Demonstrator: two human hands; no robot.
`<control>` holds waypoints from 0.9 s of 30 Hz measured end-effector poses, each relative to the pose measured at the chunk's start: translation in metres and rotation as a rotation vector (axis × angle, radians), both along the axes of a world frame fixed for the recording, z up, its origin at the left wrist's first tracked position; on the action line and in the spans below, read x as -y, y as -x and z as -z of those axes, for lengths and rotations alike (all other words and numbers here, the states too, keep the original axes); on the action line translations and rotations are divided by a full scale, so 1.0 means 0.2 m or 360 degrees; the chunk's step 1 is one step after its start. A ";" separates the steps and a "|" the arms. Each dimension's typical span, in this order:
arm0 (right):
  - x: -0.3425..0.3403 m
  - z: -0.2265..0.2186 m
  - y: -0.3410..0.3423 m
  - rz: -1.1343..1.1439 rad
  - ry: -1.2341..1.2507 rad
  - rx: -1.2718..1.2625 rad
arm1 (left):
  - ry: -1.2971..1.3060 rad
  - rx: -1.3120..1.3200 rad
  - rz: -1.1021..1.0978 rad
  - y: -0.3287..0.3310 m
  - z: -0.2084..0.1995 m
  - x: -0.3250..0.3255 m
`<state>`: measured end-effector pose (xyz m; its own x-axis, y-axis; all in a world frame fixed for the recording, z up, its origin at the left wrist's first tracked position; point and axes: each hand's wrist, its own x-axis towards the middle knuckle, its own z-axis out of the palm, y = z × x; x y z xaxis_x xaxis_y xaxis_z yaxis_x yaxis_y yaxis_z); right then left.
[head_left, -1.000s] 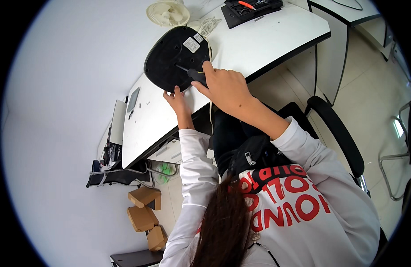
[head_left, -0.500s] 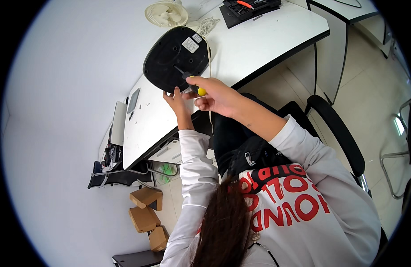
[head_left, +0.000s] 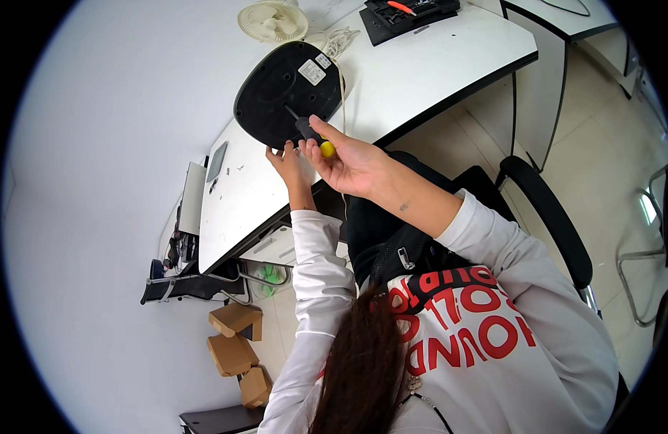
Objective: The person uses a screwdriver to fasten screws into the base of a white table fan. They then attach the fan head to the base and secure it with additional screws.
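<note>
A black, rounded base (head_left: 265, 98) with white labels on its underside is tilted up on the white desk. My left hand (head_left: 290, 163) grips its lower edge, the fingertips over the rim. In my right hand (head_left: 352, 163) is a screwdriver (head_left: 305, 127) with a black and yellow handle, its shaft pointing into the middle of the base's underside. The fingers are curled round the handle. Whether the tip sits in a screw is too small to tell. A pale cord (head_left: 343, 101) runs down the right side of the base.
On the desk (head_left: 428, 69), a cream fan head (head_left: 273, 22) and coiled cable (head_left: 340, 40) lie behind the base. A black tool case (head_left: 413, 10) sits at the far right. Small parts and a grey flat device (head_left: 217, 162) are at the left. A black chair armrest (head_left: 547, 217) stands right.
My right hand has rolled round the screwdriver handle, its palm and wrist now turned more upward. My left hand and the base stay nearly in place.
</note>
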<state>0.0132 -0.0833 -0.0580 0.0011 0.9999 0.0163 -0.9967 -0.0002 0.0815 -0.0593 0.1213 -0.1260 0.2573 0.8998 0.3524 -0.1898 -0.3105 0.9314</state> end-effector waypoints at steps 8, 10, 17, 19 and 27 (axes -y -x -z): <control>0.04 -0.01 -0.02 -0.0255 -0.0266 -0.0344 | -0.0003 0.0026 -0.0070 -0.01 -0.04 0.08; 0.03 0.00 -0.02 -0.0280 -0.0297 -0.0404 | 0.0008 0.0042 -0.0064 -0.02 -0.05 0.09; 0.05 -0.01 -0.02 -0.0392 -0.0321 -0.0319 | -0.0022 0.0164 -0.0124 0.00 0.08 -0.10; 0.08 0.00 -0.02 -0.0400 -0.0356 -0.0183 | -0.0038 0.0147 -0.0142 0.00 0.09 -0.10; 0.22 -0.08 0.05 -0.0308 -0.0346 0.0414 | 0.0119 0.0104 -0.0143 0.07 -0.05 0.02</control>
<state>0.0028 -0.1280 -0.0416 -0.2192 0.9543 0.2029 -0.9638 -0.1795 -0.1969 -0.0725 0.1173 -0.1160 0.1532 0.9425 0.2970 -0.2253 -0.2593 0.9392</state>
